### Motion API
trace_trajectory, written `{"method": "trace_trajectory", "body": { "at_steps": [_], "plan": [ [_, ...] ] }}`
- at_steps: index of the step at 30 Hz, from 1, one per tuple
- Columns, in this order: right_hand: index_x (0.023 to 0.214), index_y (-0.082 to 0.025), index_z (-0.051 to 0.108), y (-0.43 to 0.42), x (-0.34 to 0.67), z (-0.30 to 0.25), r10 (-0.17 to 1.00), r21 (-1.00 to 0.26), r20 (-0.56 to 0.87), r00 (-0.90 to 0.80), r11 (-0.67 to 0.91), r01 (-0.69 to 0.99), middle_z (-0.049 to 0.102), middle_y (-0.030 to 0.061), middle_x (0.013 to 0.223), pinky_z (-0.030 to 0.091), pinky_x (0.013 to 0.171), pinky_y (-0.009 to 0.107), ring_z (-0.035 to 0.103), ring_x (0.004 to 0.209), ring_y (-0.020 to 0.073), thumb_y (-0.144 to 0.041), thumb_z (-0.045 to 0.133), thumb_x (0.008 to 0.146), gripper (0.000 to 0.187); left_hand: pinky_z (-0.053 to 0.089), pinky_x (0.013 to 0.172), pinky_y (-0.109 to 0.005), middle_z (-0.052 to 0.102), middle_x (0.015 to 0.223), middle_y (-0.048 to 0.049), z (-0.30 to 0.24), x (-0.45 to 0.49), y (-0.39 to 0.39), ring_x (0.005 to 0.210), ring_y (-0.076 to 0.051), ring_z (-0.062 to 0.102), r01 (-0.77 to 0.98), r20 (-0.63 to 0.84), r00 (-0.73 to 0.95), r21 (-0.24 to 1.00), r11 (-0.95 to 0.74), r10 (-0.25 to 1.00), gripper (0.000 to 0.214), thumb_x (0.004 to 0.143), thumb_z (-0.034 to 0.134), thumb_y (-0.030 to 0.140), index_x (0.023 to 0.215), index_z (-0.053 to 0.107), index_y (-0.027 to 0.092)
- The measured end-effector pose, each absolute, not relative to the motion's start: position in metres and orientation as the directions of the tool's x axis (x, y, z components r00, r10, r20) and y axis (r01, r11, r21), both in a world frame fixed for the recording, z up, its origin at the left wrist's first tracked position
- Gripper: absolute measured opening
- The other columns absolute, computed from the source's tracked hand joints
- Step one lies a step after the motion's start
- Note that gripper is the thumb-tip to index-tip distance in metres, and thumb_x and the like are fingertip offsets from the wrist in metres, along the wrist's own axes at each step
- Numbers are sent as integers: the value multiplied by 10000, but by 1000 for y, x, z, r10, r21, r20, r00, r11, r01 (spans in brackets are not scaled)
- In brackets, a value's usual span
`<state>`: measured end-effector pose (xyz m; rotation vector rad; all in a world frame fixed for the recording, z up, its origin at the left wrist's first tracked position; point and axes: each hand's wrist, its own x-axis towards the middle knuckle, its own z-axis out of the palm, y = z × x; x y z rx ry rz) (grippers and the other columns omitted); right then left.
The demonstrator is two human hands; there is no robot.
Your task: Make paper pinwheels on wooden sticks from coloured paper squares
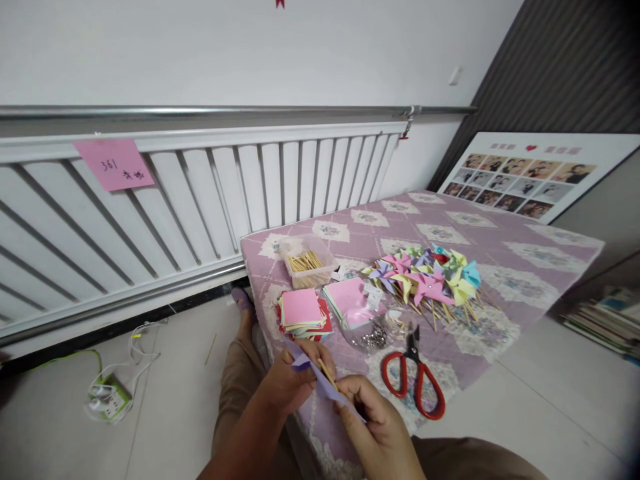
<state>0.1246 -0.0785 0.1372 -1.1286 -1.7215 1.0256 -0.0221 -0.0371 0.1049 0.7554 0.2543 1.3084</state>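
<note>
Closest to me are brown-trousered knees point(475, 460), one on each side of the table's near corner. Just above that corner I've got both hands busy. My left hand point(293, 381) is closed, pinching one end of a purple sheet point(325, 387). My right hand point(377, 423) is closed too, thumb and fingers gripping the other end. A thin stick point(327, 373) lies against the sheet between them; can't tell which fingers actually carry it, tbh.

Next out, a bit right of my hands, are the scissors point(413, 353), red handles toward me, blades slightly apart. Past my fingers there's a clear bag with shiny metal bits point(376, 337), too small for me to make out. Beyond that I see two stacks of coloured paper, both pink on top: a taller one on the left point(303, 308) and a flatter one beside it point(345, 293).

Behind those sits a clear box point(327, 257) of sticks, and over to the right a heap of multicoloured pinwheels point(430, 283), all on the flowery cloth point(440, 213). Down on the floor at left I get a green-edged power strip point(111, 398). Farther back is the white radiator point(270, 177) with a pink note point(114, 165) on it, and a photo board point(543, 170) leans far right.
</note>
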Motion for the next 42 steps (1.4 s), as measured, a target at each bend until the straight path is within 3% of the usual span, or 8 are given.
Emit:
{"method": "trace_trajectory", "body": {
  "at_steps": [16, 26, 31, 39, 42],
  "plan": [
    [723, -206, 486, -78, 128, 145, 902, -822, 281, -329, 403, 402, 457, -50, 622, 363, 499, 180, 447, 540, 103, -227, 437, 896, 180, 409, 584, -265, 638, 722, -26, 105, -23, -40, 631, -134, 557, -796, 261, 303, 598, 93, 916, 224, 658, 787, 309, 720, 630, 161],
    [746, -207, 466, -80, 127, 140, 930, -917, 134, -342, 247, 313, 420, -48, 648, 358, 537, 202, 413, 584, 116, -258, 416, 897, 168, 384, 566, -245, 629, 702, -15, 102, -22, -39, 623, -124, 560, -804, 261, 302, 586, 98, 917, 171, 690, 769, 261, 713, 624, 175],
    [820, -221, 460, -81, 124, 140, 945, -935, 104, -309, 199, 293, 384, -59, 671, 364, 548, 202, 402, 591, 116, -233, 439, 877, 62, 391, 585, -244, 622, 709, -8, 102, -22, -39, 635, -115, 551, -801, 248, 308, 589, 109, 919, 193, 668, 787, 264, 710, 621, 175],
    [872, -225, 524, -82, 121, 146, 913, -893, 270, -304, 356, 276, 505, -42, 710, 385, 566, 186, 473, 617, 113, -181, 435, 881, 100, 385, 570, -226, 588, 692, 5, 104, -20, -39, 629, -104, 536, -791, 277, 304, 607, 80, 911, 206, 679, 778, 277, 689, 602, 172],
    [880, -221, 550, -83, 121, 149, 930, -907, 257, -262, 326, 268, 540, -29, 722, 386, 546, 184, 493, 617, 116, -207, 433, 901, 120, 395, 578, -229, 599, 709, 2, 103, -20, -40, 641, -111, 554, -788, 279, 303, 611, 75, 911, 185, 688, 770, 270, 693, 609, 178]
  ]
}}
